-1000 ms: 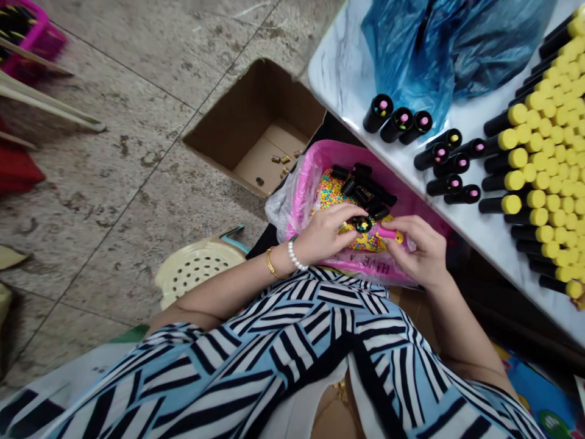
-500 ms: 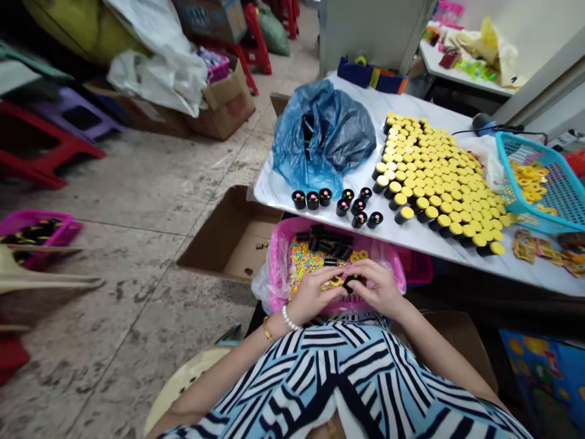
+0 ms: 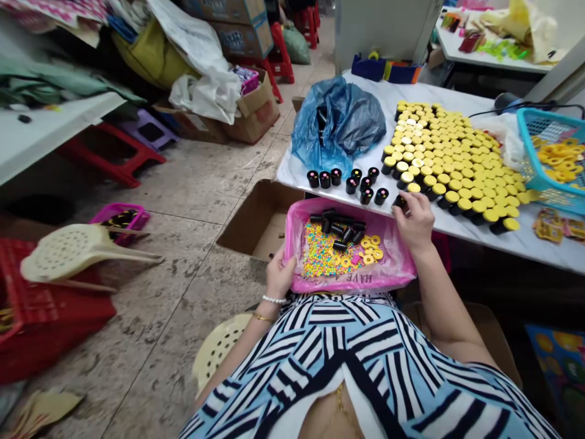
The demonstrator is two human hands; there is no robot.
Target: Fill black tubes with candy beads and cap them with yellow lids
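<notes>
My left hand (image 3: 280, 274) grips the left rim of a pink basket (image 3: 406, 268) lined with clear plastic. Inside lie black cylinders (image 3: 337, 230), small colourful beads (image 3: 320, 256) and yellow rings (image 3: 369, 251). My right hand (image 3: 415, 222) is at the table's front edge, its fingertips closed around a small black cylinder (image 3: 400, 201). Left of it stand several black cylinders (image 3: 366, 195) with coloured beads showing in their tops. Beyond my right hand, many black cylinders with yellow caps (image 3: 443, 158) stand packed together.
A blue plastic bag (image 3: 338, 125) lies on the white table (image 3: 475, 100). At the right is a turquoise basket (image 3: 530, 164) of yellow pieces. An open cardboard box (image 3: 247, 225) stands on the floor left of the pink basket, with a cream stool (image 3: 68, 253) farther left.
My hands have parted. The right one has carried a black cylinder from over the basket up to the table edge; the left one has moved to the basket's left rim. The view has shifted left.
</notes>
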